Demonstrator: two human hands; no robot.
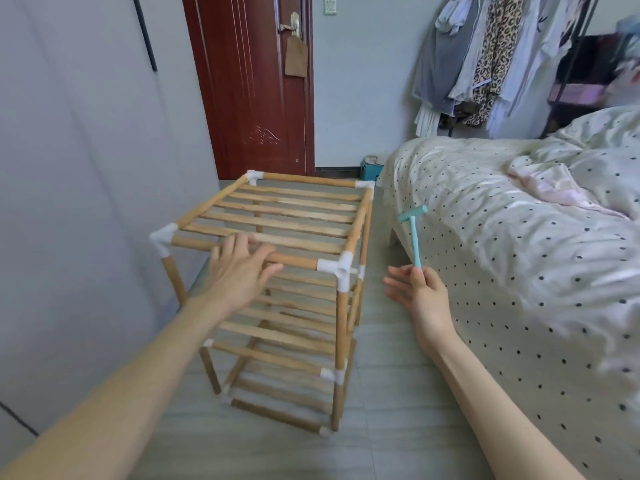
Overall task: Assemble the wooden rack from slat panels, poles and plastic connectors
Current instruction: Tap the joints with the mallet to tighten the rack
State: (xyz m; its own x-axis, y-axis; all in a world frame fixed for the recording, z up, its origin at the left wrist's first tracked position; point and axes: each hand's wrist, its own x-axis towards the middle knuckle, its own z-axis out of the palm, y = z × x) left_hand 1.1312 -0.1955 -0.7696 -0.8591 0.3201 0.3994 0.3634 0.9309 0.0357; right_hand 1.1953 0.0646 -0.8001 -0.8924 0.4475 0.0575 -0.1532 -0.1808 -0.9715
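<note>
A wooden rack (294,216) stands upright on the floor, with several slat shelves, round poles and white plastic connectors (337,266) at the corners. My left hand (239,268) rests on the near top pole, fingers spread flat over it and the first slat. To the right of the rack, my right hand (417,292) pinches the bottom of the handle of a small teal plastic hammer (414,233), which points upward with its head level with the top shelf. The other fingers of that hand are stretched out.
A bed (519,254) with a dotted cover lies close on the right. A grey wardrobe wall (86,168) stands close to the rack's left. A dark red door (256,84) is behind, and clothes (485,53) hang at the back right. The floor (374,393) is grey tile.
</note>
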